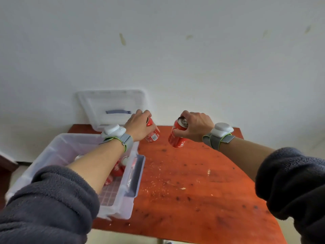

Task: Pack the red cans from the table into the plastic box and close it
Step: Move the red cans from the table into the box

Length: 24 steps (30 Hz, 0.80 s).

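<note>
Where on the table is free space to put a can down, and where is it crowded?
The table is bare between the plastic box on its left and its right edge, from below the hands to the near edge. It is crowded at the far side, where the left hand and right hand each hold a red can. Cans already lie inside the box.

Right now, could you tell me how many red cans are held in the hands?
2: one red can in the left hand, another in the right hand.

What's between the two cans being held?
Nothing: in the head view, only bare table shows between the left hand's can and the right hand's can.
</note>
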Each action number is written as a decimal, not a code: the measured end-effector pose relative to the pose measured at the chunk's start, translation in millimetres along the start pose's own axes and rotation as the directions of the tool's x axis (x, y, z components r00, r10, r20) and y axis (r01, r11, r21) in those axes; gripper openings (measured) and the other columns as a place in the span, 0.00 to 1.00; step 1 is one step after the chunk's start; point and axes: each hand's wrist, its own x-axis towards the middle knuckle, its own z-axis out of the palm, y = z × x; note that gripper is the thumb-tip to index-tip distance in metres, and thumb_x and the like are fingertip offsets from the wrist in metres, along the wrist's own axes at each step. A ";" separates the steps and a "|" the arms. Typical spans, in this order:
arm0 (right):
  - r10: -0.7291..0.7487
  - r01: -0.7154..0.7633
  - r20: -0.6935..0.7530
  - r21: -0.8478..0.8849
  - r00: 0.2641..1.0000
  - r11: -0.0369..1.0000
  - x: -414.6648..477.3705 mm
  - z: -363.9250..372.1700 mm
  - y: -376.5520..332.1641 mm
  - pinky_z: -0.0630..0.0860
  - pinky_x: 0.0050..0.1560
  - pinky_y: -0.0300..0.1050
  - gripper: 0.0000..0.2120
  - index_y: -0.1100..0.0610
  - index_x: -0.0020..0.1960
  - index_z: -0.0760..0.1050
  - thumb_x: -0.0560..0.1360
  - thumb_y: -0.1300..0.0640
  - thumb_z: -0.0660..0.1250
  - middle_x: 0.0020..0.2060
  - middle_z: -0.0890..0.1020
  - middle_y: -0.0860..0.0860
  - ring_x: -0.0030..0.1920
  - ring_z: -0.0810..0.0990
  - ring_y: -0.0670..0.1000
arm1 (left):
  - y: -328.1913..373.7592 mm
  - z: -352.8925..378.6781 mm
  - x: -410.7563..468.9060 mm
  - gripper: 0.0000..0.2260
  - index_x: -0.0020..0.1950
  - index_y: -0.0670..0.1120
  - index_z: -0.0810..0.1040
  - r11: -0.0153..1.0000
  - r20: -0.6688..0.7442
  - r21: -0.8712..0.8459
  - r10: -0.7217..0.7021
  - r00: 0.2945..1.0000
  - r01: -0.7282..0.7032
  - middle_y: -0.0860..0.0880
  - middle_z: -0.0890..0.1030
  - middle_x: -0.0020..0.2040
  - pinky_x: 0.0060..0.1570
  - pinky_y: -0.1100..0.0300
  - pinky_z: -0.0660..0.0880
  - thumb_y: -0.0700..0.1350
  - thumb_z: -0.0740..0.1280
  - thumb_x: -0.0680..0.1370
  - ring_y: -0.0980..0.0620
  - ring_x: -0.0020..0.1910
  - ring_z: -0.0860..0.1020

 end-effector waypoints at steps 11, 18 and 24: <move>-0.301 0.301 -0.018 0.008 0.953 0.954 15.0 17.2 -174.2 0.72 0.35 0.46 0.31 0.52 0.51 0.74 0.63 0.28 0.60 0.38 0.84 0.52 0.34 0.79 0.57 | -137.6 -67.9 -101.5 0.21 0.61 0.47 0.74 0.980 -0.029 0.030 -0.196 0.980 0.197 0.43 0.76 0.58 0.55 0.53 0.73 0.50 0.72 0.71 0.41 0.57 0.75; -0.312 0.317 0.113 -0.030 0.943 0.948 21.5 67.9 -240.5 0.78 0.40 0.49 0.32 0.50 0.50 0.74 0.61 0.25 0.59 0.39 0.83 0.50 0.36 0.79 0.55 | -219.3 -54.3 -117.6 0.22 0.56 0.45 0.74 0.980 0.176 0.131 -0.174 0.969 0.152 0.49 0.76 0.49 0.42 0.59 0.67 0.49 0.75 0.66 0.45 0.50 0.76; -0.228 0.287 0.318 -0.154 0.920 0.945 18.2 145.5 -277.4 0.69 0.32 0.42 0.30 0.50 0.51 0.75 0.59 0.29 0.68 0.36 0.81 0.49 0.33 0.77 0.54 | -287.9 -13.2 -113.2 0.25 0.61 0.45 0.72 0.986 0.389 0.169 -0.069 0.919 0.002 0.44 0.76 0.58 0.51 0.54 0.74 0.48 0.75 0.67 0.44 0.55 0.76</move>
